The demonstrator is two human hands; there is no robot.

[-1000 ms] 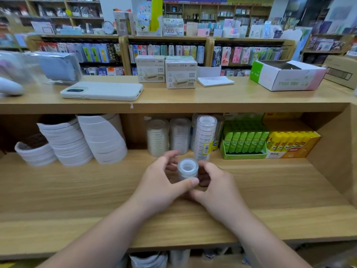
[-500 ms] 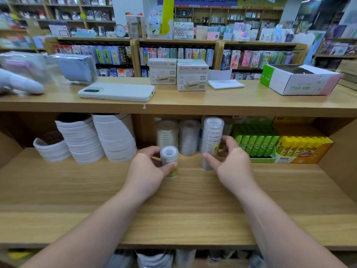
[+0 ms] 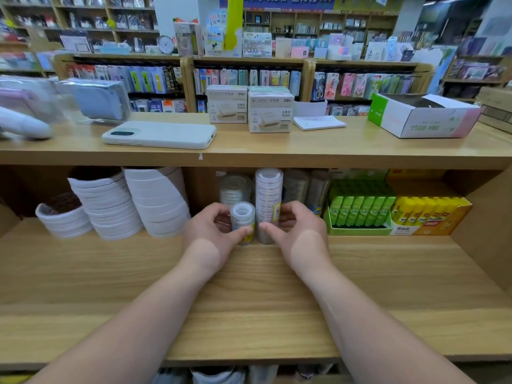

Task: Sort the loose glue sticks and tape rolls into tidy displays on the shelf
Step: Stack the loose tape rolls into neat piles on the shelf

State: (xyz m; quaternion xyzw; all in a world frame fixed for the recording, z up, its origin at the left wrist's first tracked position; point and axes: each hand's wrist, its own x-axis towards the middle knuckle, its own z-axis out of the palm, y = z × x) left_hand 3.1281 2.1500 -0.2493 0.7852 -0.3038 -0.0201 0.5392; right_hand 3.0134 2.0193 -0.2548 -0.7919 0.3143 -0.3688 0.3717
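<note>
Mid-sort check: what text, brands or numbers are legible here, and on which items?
"BOMDO", "deli": left white box on the top shelf.
"BOMDO", "deli": right white box beside it.
Too blurred or small: upside-down green print on the open carton; yellow labels on the short tape stack and tall tape stack; green glue tray and yellow glue tray labels; overhead banner.

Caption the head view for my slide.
Left hand grips a short tape stack beside the tall tape stack the right hand holds.

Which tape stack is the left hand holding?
The short front stack, gripped by the left hand; the tall stack beside it sits in the right hand.
</note>
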